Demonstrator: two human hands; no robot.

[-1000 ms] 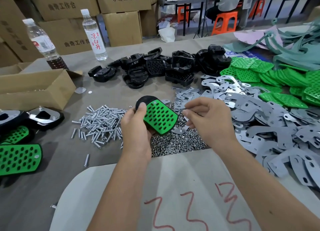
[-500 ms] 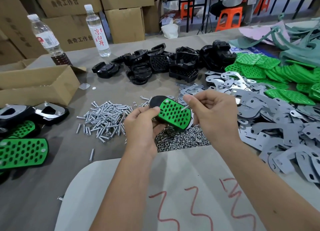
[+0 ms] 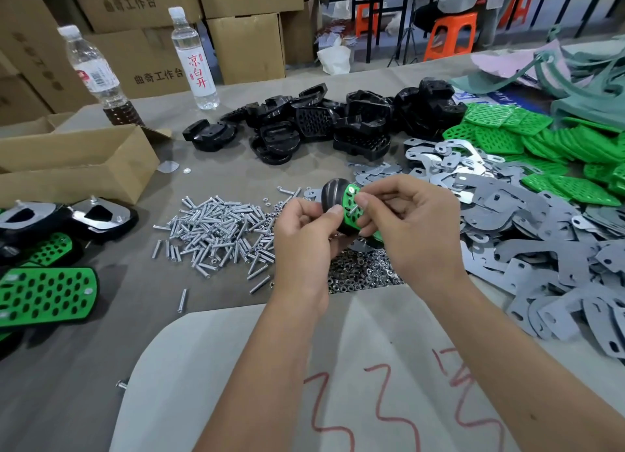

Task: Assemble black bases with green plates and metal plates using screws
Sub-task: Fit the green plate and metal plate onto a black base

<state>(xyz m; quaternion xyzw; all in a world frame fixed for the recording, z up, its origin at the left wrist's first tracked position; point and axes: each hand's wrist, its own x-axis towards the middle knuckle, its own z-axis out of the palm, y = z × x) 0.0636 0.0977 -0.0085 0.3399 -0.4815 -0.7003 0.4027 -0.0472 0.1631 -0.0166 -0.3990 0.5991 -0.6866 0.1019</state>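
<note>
Grey tabletop (image 3: 101, 367) is packed: two water bottles (image 3: 194, 59), heaps of screws (image 3: 216, 235), black bases (image 3: 321, 126), green plates (image 3: 541, 147) and metal plates (image 3: 541, 248). Your left hand (image 3: 304, 245) has a curled grip on one base-and-plate unit (image 3: 341, 201) above the nuts (image 3: 362, 272); your right hand (image 3: 412, 225) pinches a screw (image 3: 354, 210) against its green face.

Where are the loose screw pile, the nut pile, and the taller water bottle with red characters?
screw pile (image 3: 216, 231), head view, middle of heap.
nut pile (image 3: 362, 272), head view, centre of heap.
water bottle (image 3: 196, 62), head view, its white label.
</note>
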